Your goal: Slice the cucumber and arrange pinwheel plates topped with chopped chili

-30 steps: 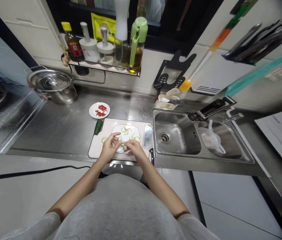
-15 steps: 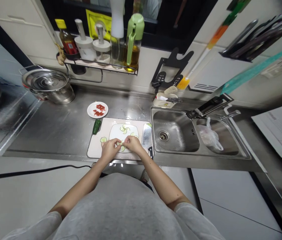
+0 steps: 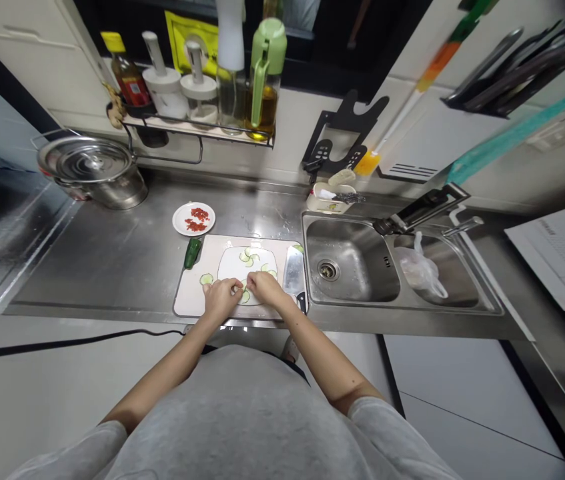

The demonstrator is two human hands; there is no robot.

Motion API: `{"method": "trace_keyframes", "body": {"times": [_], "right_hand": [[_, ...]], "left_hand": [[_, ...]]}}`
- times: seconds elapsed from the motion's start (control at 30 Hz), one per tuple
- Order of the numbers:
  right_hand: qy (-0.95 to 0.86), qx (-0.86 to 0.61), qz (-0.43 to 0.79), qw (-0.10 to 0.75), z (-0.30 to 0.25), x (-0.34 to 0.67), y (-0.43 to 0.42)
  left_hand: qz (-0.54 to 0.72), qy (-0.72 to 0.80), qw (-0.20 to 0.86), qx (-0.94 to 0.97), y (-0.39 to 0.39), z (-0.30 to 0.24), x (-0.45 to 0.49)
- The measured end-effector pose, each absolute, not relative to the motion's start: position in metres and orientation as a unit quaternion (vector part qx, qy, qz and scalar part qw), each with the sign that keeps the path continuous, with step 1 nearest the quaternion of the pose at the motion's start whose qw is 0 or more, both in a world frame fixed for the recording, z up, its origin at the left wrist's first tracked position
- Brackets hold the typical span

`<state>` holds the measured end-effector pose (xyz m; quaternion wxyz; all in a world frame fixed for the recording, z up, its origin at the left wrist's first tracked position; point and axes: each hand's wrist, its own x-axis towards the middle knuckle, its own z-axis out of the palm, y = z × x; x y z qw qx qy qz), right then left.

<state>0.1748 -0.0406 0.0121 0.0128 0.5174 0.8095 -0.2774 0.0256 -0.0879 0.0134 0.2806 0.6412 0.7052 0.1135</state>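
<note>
Over the near edge of a white squarish plate (image 3: 233,259), my left hand (image 3: 221,297) is closed with thumb and fingers pinched; what sits between the fingertips is too small to make out. Just right of it, my right hand (image 3: 265,289) is also closed, its fingertips low over the plate and partly hidden. Thin pale green cucumber slices (image 3: 249,257) lie in small fans on the plate, some by my fingertips. One round cucumber slice (image 3: 206,279) lies on the pale cutting board (image 3: 189,298) left of the plate. A cleaver (image 3: 293,271) rests on the board's right side.
A dark green cucumber piece (image 3: 193,253) lies at the board's left edge. Behind it stands a white plate (image 3: 180,221) with chopped red bits. A lidded steel pot (image 3: 117,190) is at far left. To the right is a double sink (image 3: 362,293); a bottle rack (image 3: 197,130) hangs above.
My fingertips have come slightly apart: the right hand has drawn a little away from the left. The plate and board stay in place; the view has shifted slightly.
</note>
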Motion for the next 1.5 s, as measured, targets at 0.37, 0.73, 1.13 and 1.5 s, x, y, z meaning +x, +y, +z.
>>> {"method": "trace_keyframes", "body": {"times": [0.37, 0.73, 1.13, 1.5], "right_hand": [[0.826, 0.501, -0.253, 0.054, 0.010, 0.173, -0.038], [0.826, 0.501, -0.249, 0.066, 0.012, 0.170, -0.039], [0.807, 0.543, -0.226, 0.050, 0.021, 0.175, -0.051], [0.788, 0.571, -0.220, 0.074, 0.020, 0.177, -0.059]], "left_hand": [[0.102, 0.706, 0.274, 0.645, -0.087, 0.015, 0.026], [0.099, 0.705, 0.269, 0.649, -0.087, 0.010, 0.026], [0.112, 0.718, 0.242, 0.643, -0.089, 0.009, 0.023], [0.095, 0.713, 0.241, 0.652, -0.086, 0.002, 0.028]]}}
